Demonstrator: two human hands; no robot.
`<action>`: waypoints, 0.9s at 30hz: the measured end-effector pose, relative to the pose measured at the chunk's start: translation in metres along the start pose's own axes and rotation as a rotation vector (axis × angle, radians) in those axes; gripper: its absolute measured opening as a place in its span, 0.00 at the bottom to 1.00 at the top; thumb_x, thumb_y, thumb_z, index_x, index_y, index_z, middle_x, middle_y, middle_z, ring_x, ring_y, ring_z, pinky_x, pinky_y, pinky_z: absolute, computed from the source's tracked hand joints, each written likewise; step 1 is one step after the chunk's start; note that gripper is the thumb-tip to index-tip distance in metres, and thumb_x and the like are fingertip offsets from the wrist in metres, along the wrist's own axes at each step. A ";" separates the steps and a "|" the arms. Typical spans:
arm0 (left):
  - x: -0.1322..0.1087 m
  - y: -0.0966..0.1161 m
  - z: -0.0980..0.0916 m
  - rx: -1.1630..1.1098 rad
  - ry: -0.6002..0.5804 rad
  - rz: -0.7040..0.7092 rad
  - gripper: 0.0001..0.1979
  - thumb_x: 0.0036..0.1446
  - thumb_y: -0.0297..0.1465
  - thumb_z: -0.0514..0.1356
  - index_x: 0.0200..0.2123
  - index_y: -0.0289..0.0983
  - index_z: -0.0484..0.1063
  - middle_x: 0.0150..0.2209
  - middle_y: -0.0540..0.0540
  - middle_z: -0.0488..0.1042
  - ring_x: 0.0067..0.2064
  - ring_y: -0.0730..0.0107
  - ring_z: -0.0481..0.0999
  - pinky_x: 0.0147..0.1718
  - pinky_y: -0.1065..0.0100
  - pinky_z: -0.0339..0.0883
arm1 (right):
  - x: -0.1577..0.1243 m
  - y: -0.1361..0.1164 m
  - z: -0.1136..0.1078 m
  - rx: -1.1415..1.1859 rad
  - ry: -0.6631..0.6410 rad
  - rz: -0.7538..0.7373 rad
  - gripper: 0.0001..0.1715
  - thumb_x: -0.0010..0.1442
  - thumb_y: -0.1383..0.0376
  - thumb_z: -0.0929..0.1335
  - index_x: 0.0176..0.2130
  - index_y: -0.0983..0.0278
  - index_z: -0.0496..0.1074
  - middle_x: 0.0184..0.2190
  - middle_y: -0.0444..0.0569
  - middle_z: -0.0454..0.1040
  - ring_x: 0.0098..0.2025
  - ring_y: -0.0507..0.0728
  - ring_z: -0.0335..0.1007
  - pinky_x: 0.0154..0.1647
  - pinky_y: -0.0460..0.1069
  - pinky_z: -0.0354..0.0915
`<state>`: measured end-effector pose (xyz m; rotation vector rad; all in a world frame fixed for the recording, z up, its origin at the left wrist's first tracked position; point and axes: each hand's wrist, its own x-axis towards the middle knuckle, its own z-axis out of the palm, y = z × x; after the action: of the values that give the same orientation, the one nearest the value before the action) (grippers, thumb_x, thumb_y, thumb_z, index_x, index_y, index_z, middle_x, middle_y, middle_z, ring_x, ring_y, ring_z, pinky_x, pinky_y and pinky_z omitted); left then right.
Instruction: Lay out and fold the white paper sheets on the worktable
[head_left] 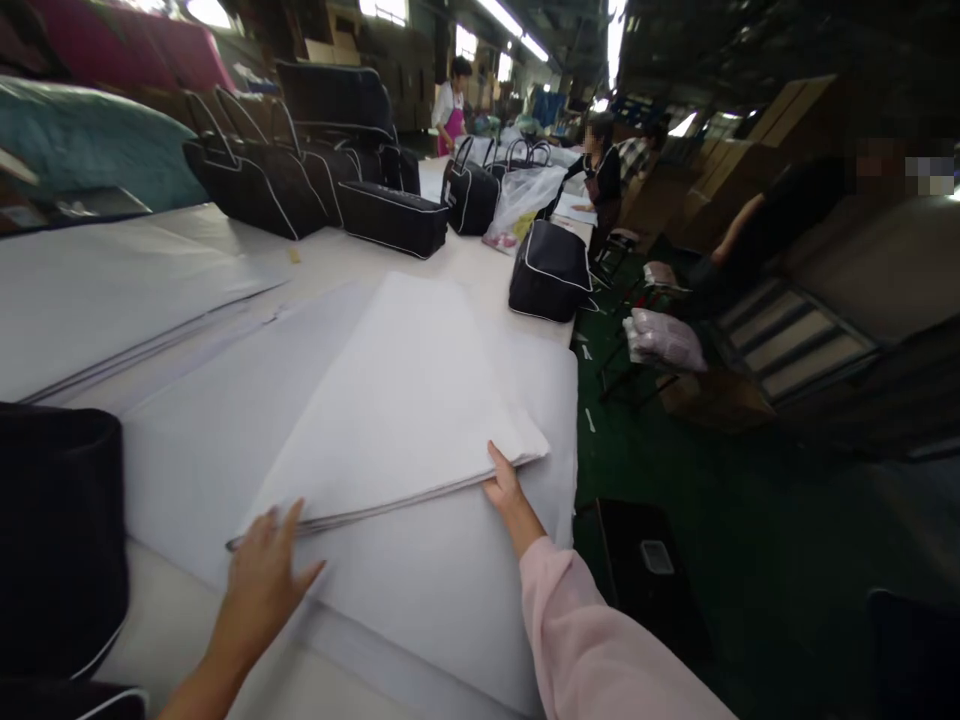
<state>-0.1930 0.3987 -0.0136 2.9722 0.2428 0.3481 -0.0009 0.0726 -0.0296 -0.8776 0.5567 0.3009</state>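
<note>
Squaring a stack of white sheets

Working left to right, the left hand (pixel 262 570) lies open and flat at the near corner of the paper stack (pixel 405 400) on the table (pixel 172 620). The right hand (pixel 504 488) pinches the stack's right edge, fingers tucked beneath. Keeping both edges level probably stops sheets fanning out. Black bags (pixel 551 272) stand well beyond.

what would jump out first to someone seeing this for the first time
First, the stack of white paper sheets in the middle of the long table, with the left hand flat on its near corner and the right hand at its right edge. Next, the black bags with white piping further down the table, and a dark bag at the near left.
</note>
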 end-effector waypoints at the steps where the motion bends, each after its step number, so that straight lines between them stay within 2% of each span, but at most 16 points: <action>1: 0.014 0.010 0.013 0.089 -0.044 0.031 0.39 0.50 0.34 0.64 0.64 0.27 0.58 0.63 0.22 0.56 0.65 0.35 0.55 0.60 0.42 0.55 | 0.003 0.002 -0.003 -0.073 0.029 -0.010 0.30 0.57 0.62 0.67 0.59 0.64 0.64 0.61 0.52 0.65 0.58 0.59 0.67 0.58 0.55 0.68; 3: 0.034 0.027 0.030 0.210 -0.102 0.067 0.44 0.45 0.31 0.68 0.66 0.31 0.58 0.67 0.22 0.49 0.67 0.34 0.49 0.62 0.39 0.46 | 0.008 0.002 -0.010 -0.299 0.103 -0.051 0.35 0.53 0.59 0.71 0.59 0.64 0.65 0.61 0.54 0.65 0.60 0.62 0.65 0.60 0.58 0.66; 5: 0.046 0.037 0.038 0.221 -0.091 0.071 0.41 0.49 0.32 0.66 0.66 0.34 0.58 0.67 0.24 0.47 0.69 0.38 0.47 0.64 0.39 0.39 | 0.010 -0.008 -0.007 -0.467 0.125 -0.140 0.42 0.47 0.57 0.75 0.58 0.64 0.66 0.62 0.54 0.65 0.64 0.64 0.60 0.68 0.60 0.56; 7: 0.051 0.038 0.041 0.153 -0.052 0.043 0.39 0.52 0.39 0.66 0.65 0.35 0.60 0.68 0.26 0.48 0.69 0.41 0.47 0.65 0.40 0.35 | 0.010 -0.026 0.018 -0.693 0.049 -0.408 0.42 0.46 0.54 0.76 0.57 0.66 0.68 0.59 0.56 0.67 0.63 0.63 0.60 0.70 0.58 0.50; 8: 0.052 0.035 0.041 0.113 -0.032 0.023 0.40 0.51 0.42 0.66 0.65 0.36 0.60 0.68 0.27 0.48 0.69 0.42 0.47 0.65 0.40 0.35 | 0.008 -0.037 0.039 -0.779 -0.016 -0.508 0.40 0.46 0.54 0.76 0.55 0.67 0.70 0.57 0.57 0.69 0.62 0.63 0.63 0.69 0.58 0.52; 10: 0.051 0.023 0.041 0.060 -0.006 -0.033 0.45 0.46 0.45 0.69 0.65 0.37 0.60 0.68 0.28 0.47 0.69 0.42 0.46 0.65 0.40 0.34 | -0.002 -0.058 0.098 -0.887 -0.143 -0.571 0.34 0.47 0.53 0.76 0.49 0.69 0.74 0.51 0.59 0.74 0.55 0.65 0.71 0.62 0.60 0.63; 11: 0.050 0.015 0.040 0.055 0.002 -0.074 0.46 0.44 0.43 0.70 0.65 0.37 0.60 0.68 0.29 0.47 0.69 0.42 0.46 0.65 0.39 0.35 | -0.008 -0.066 0.132 -0.930 -0.205 -0.575 0.32 0.48 0.52 0.76 0.46 0.70 0.75 0.48 0.60 0.76 0.51 0.66 0.73 0.58 0.60 0.67; 14: 0.048 -0.017 0.038 0.077 0.025 -0.213 0.44 0.45 0.31 0.69 0.66 0.35 0.58 0.68 0.29 0.50 0.68 0.41 0.49 0.64 0.40 0.42 | -0.029 -0.077 0.239 -1.046 -0.368 -0.641 0.28 0.48 0.53 0.76 0.42 0.72 0.77 0.41 0.59 0.78 0.44 0.65 0.76 0.46 0.57 0.75; 16: 0.048 -0.044 0.036 0.071 0.079 -0.284 0.38 0.49 0.23 0.63 0.65 0.30 0.59 0.66 0.30 0.56 0.66 0.43 0.55 0.64 0.45 0.49 | -0.042 -0.071 0.303 -1.067 -0.511 -0.669 0.26 0.49 0.54 0.75 0.38 0.74 0.77 0.34 0.58 0.78 0.35 0.63 0.77 0.34 0.55 0.77; 18: 0.050 -0.075 0.034 0.009 0.157 -0.347 0.32 0.54 0.21 0.57 0.64 0.27 0.60 0.62 0.32 0.63 0.63 0.49 0.63 0.62 0.53 0.57 | -0.054 -0.053 0.360 -1.073 -0.653 -0.661 0.23 0.50 0.56 0.74 0.34 0.76 0.75 0.29 0.56 0.76 0.29 0.60 0.75 0.25 0.53 0.76; 20: 0.053 -0.104 0.032 -0.093 0.183 -0.421 0.26 0.61 0.25 0.53 0.63 0.27 0.61 0.59 0.35 0.68 0.58 0.54 0.69 0.57 0.60 0.64 | -0.063 -0.026 0.409 -1.115 -0.771 -0.649 0.19 0.51 0.61 0.73 0.32 0.79 0.74 0.28 0.56 0.75 0.28 0.59 0.75 0.25 0.52 0.76; 21: 0.055 -0.117 0.031 -0.144 0.156 -0.456 0.24 0.64 0.29 0.51 0.62 0.29 0.62 0.56 0.37 0.70 0.56 0.55 0.71 0.53 0.61 0.67 | -0.066 -0.011 0.433 -1.159 -0.815 -0.644 0.17 0.52 0.64 0.72 0.32 0.80 0.73 0.28 0.55 0.75 0.29 0.59 0.76 0.26 0.53 0.76; 23: 0.059 -0.137 0.031 -0.214 0.038 -0.523 0.21 0.67 0.36 0.50 0.58 0.32 0.66 0.51 0.38 0.75 0.51 0.53 0.75 0.46 0.60 0.70 | -0.067 0.021 0.478 -1.290 -0.899 -0.652 0.16 0.53 0.66 0.69 0.31 0.82 0.70 0.28 0.53 0.73 0.30 0.60 0.77 0.29 0.54 0.74; 25: 0.062 -0.151 0.033 -0.237 -0.063 -0.593 0.22 0.66 0.44 0.49 0.48 0.33 0.72 0.43 0.37 0.77 0.45 0.46 0.77 0.41 0.58 0.69 | -0.062 0.055 0.523 -1.415 -0.970 -0.674 0.17 0.55 0.66 0.66 0.32 0.84 0.68 0.30 0.53 0.73 0.35 0.62 0.77 0.34 0.54 0.72; 27: 0.065 -0.163 0.039 -0.284 -0.080 -0.663 0.25 0.63 0.50 0.50 0.39 0.34 0.74 0.35 0.36 0.78 0.41 0.40 0.77 0.38 0.54 0.68 | -0.055 0.090 0.564 -1.504 -1.026 -0.704 0.21 0.59 0.65 0.61 0.33 0.87 0.67 0.33 0.52 0.72 0.43 0.64 0.75 0.39 0.55 0.68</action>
<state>-0.1443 0.5650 -0.0621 2.4375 1.0306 0.1587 0.1008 0.5729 0.2317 -2.0452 -1.1296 0.4493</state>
